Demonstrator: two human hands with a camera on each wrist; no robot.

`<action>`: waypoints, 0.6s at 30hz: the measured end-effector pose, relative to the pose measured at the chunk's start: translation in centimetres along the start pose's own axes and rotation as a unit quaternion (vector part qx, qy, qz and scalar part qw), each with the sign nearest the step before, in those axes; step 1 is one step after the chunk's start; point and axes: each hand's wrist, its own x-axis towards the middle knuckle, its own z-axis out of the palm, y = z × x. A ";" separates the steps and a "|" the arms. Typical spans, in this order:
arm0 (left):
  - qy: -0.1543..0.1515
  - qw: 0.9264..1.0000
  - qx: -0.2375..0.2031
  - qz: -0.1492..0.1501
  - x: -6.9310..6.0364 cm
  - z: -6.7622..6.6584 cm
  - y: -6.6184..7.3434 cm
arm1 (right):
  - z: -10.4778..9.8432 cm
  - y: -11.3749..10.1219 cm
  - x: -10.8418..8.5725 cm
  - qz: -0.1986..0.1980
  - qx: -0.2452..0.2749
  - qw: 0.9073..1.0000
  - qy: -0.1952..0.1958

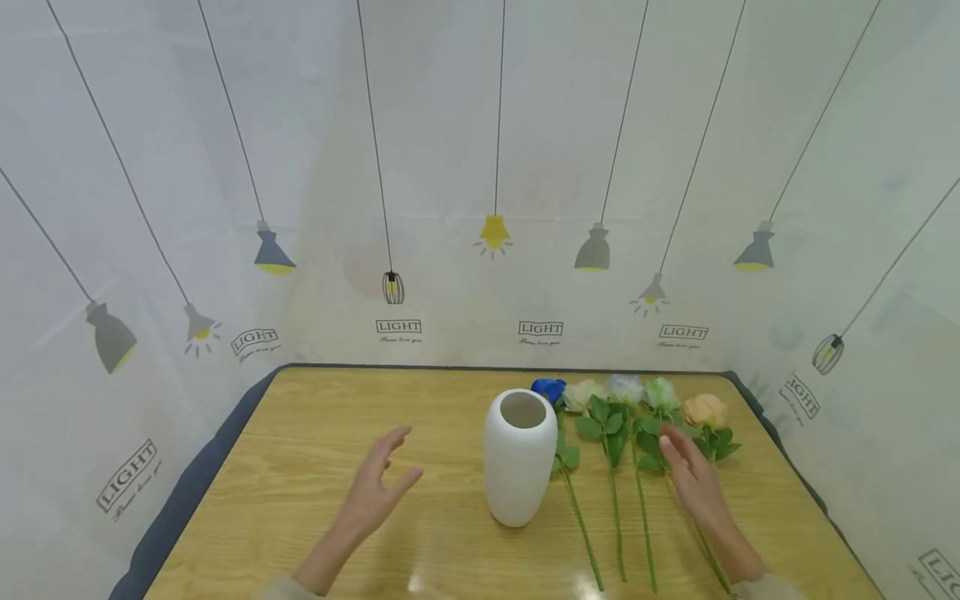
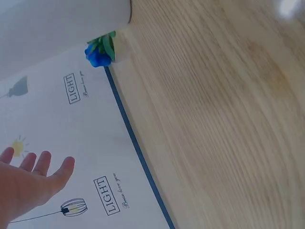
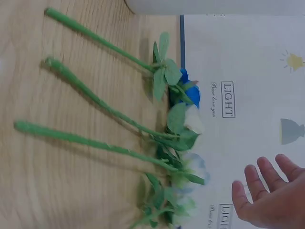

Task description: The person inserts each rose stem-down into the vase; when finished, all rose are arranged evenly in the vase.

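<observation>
5 flwrs (image 1: pixel 625 389), 1 wht vase (image 1: pixel 520 471)

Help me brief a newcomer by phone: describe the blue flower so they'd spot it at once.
On the wooden table, find the tall white vase. In the head view, a row of long-stemmed flowers lies to the right of it; the blue flower is leftmost, nearest the vase. Its bloom alone is deep blue, the others being pale shades.
</observation>
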 end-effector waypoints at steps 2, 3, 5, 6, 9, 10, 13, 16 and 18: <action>-0.012 0.998 -0.052 -0.022 0.0 0.4 0.3 | 0.5 0.3 0.2 0.041 0.037 0.998 -0.004; -0.022 0.996 -0.074 -0.036 0.0 0.7 0.5 | 0.8 0.5 0.3 0.061 0.054 0.997 -0.008; -0.044 0.990 -0.116 -0.060 0.0 1.1 0.7 | 1.5 1.1 0.5 0.092 0.080 0.992 -0.016; -0.052 0.987 -0.131 -0.071 0.1 1.3 0.8 | 1.9 1.5 0.6 0.106 0.088 0.990 -0.019; -0.077 0.979 -0.159 -0.103 0.1 2.0 1.2 | 3.0 2.5 0.7 0.140 0.104 0.984 -0.029; -0.083 0.977 -0.161 -0.111 0.2 2.1 1.4 | 3.4 2.8 0.8 0.152 0.113 0.981 -0.031; -0.103 0.975 -0.153 -0.127 0.2 2.8 1.7 | 4.3 3.1 1.0 0.186 0.134 0.972 -0.049; -0.117 0.971 -0.153 -0.141 0.4 3.4 1.9 | 5.1 3.1 1.2 0.220 0.151 0.961 -0.069; -0.122 0.967 -0.164 -0.151 0.6 3.8 2.0 | 5.5 3.0 1.3 0.230 0.154 0.958 -0.076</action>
